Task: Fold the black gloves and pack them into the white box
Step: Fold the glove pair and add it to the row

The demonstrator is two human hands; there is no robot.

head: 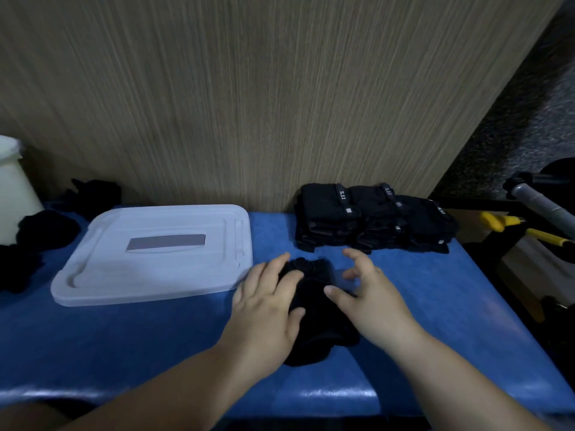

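Two bare hands meet over one black glove (314, 309) lying on the blue table (124, 343), just in front of the person and right of the white box (155, 253). The left hand (267, 306) lies flat on the glove's left side, fingers nearly straight and pressing down, curled round nothing. The right hand (373, 297) is half-open at the glove's right edge: its fingers are bent and spread, the thumb tip touches the fabric, and nothing is closed inside it, though motion blur softens the fingertips.

One white box sits left of the hands, its lid on, with one grey rectangle in the middle of the lid. Behind the hands, against the wooden panel (249, 88), stand the folded gloves (373, 219), stacked in about three piles side by side; three labelled straps show on top, but how many gloves are in each pile cannot be counted. At the far left, behind and beside the box, lie loose gloves (46, 228) in several dark heaps, their number unclear. One pale container (12, 188) stands at the left edge. Two yellow handles (510, 222) show beyond the table's right end.
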